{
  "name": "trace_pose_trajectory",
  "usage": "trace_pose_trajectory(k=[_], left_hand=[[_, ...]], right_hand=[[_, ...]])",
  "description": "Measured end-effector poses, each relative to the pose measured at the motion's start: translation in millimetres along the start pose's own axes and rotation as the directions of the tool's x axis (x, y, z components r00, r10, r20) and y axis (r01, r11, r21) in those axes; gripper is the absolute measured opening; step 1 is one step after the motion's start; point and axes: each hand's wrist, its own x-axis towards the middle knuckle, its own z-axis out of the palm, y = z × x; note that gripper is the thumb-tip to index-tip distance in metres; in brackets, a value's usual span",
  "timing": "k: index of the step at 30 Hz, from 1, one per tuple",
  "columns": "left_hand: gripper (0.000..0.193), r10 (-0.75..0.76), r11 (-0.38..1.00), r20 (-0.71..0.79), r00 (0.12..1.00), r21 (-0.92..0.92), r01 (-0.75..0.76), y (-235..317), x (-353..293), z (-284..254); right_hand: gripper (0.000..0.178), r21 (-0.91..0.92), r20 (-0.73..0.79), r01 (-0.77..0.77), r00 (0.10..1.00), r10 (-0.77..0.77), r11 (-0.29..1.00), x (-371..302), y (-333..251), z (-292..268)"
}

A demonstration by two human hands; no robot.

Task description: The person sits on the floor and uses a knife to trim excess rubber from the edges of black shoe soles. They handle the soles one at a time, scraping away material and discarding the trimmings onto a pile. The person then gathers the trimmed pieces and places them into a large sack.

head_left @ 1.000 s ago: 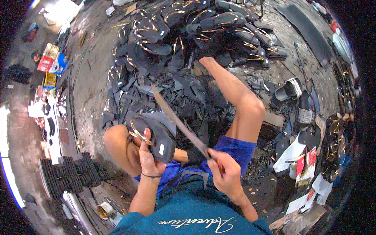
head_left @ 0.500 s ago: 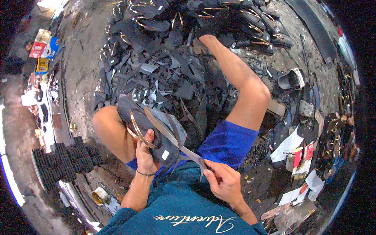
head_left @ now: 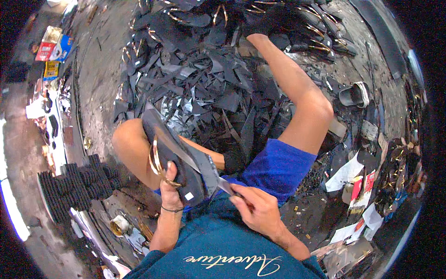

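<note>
A black thong sandal (head_left: 169,144) with a gold strap and a small white label at its heel is tilted over my lap. My left hand (head_left: 172,195) grips it near the heel, thumb on top by the strap. In my right hand (head_left: 258,207) is a knife, fingers closed around its handle, which they hide. The knife blade (head_left: 225,185) runs up along the right side of the sole, smeared by motion towards its tip. A flap of dark sole material (head_left: 210,173) stands out from that edge beside the blade.
Dark offcuts (head_left: 200,88) are heaped between my legs. Several gold-strapped sandals (head_left: 320,37) lie beyond. At left is a stack of black ridged pieces (head_left: 76,188); at right, a cut-open black container (head_left: 353,95) and white paper sheets (head_left: 344,172).
My right hand has shifted slightly up and left with the knife, less of whose blade shows near the hand. The sandal has turned a little more upright in my left hand.
</note>
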Motion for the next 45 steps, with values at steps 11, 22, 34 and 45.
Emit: trace_pose_trajectory(k=[11, 22, 34, 45], left_hand=[[0.053, 0.034, 0.951, -0.059, 0.998, 0.309, -0.014, 4, -2, -15], [0.065, 0.034, 0.807, 0.058, 0.998, 0.587, -0.062, -3, -25, -22], [0.031, 0.223, 0.885, 0.130, 0.966, 0.388, -0.256, 101, 2, 42], [0.031, 0.177, 0.905, 0.042, 0.983, 0.385, -0.179, 77, -38, 12]], right_hand=[[0.036, 0.126, -0.074, 0.190, 0.981, -0.182, 0.974, 68, 23, 54], [0.026, 0.429, -0.081, 0.141, 0.990, -0.117, 0.892, 140, 9, 72], [0.033, 0.065, -0.164, 0.302, 0.943, -0.288, 0.951, 65, -16, -12], [0.035, -0.120, 0.098, 0.318, 0.947, -0.307, 0.941, 36, -3, -20]])
